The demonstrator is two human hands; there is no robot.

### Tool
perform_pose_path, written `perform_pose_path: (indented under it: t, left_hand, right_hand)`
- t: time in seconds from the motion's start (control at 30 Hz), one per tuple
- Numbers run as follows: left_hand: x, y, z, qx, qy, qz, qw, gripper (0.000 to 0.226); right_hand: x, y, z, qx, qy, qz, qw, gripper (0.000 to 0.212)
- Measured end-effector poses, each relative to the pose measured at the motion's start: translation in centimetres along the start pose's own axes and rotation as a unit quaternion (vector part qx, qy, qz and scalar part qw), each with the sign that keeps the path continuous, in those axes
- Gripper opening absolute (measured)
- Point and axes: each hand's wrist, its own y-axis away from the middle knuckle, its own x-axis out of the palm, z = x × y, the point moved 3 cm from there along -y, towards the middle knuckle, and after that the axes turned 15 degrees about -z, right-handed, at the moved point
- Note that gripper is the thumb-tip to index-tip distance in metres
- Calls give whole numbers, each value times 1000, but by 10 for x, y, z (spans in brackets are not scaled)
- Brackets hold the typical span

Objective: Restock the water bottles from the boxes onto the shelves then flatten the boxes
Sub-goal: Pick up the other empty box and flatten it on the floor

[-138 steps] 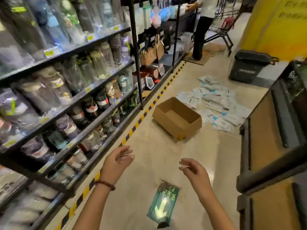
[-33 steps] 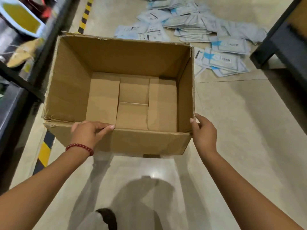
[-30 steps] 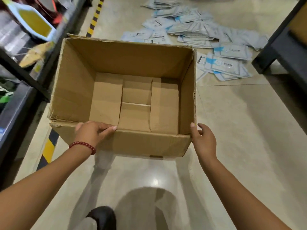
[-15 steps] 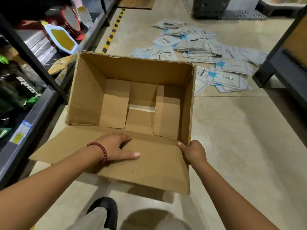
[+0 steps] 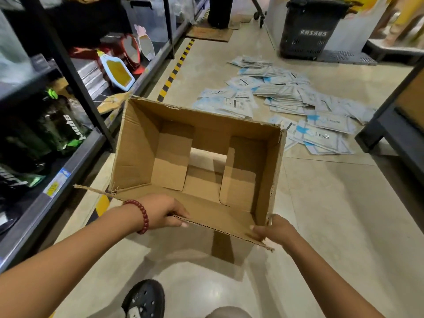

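An empty brown cardboard box (image 5: 137, 145) is lifted off the floor and tipped on its side, its open mouth toward me. Its bottom flaps stand partly apart, and floor shows through the gap between them. My left hand (image 5: 160, 213), with a red bead bracelet on the wrist, grips the near edge of the lowest panel. My right hand (image 5: 273, 230) pinches the same panel at its right corner. Bottles in plastic wrap (image 5: 57, 131) stand on the low shelf at the left.
Black shelving (image 5: 68, 161) runs along the left, with a yellow-black floor stripe (image 5: 174, 72) beside it. Several blue-white flat packets (image 5: 286, 97) litter the floor beyond the box. A black basket (image 5: 309, 28) stands farther back, a dark rack (image 5: 394, 134) at the right. My shoe (image 5: 144, 299) is below.
I walked to the box, took it by its near wall and lifted it. It has tipped toward me, the near wall has folded down flat, and the bottom flaps have parted.
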Motion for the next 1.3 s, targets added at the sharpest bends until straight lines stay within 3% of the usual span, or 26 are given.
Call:
perform_pose_path:
  t: [0.07,0.17,0.27,0.47,0.73,0.8,0.93,1.07,1.2,1.3]
  left_hand:
    - [-3,-7,1,-7,-15,-27,1000,38]
    - [-8,-14,0,0,-64,-64,996,39]
    - [-7,-13,1,4,-77,-80,994,40]
    - [10,0,0,22,-75,-76,994,41]
    - [25,15,-1,53,-68,-62,994,38]
    - [25,17,-2,61,-85,-75,992,38]
    - [25,19,-2,65,-126,-111,984,42]
    - [27,18,-1,54,-144,-89,984,41]
    - [34,19,2,47,-156,-58,985,43]
    - [35,22,1,55,-155,-55,985,42]
  right_hand:
    - [-24,2,14,-68,-35,-77,994,66]
    - [-68,8,48,-161,-50,-239,956,67]
    - [-99,3,80,-222,-83,-312,920,69]
    - [-112,-39,123,-262,2,-312,913,57]
    - [-115,-61,142,-195,68,-287,935,67]
    - [-112,-64,145,-187,75,-286,937,59]
    - [-101,-64,147,-172,-7,-280,944,36]
    - [-90,-58,148,-155,-155,-245,944,61]
    - [-95,-65,148,-105,-65,-298,947,73]
    - [-101,-66,149,-92,69,-275,955,69]
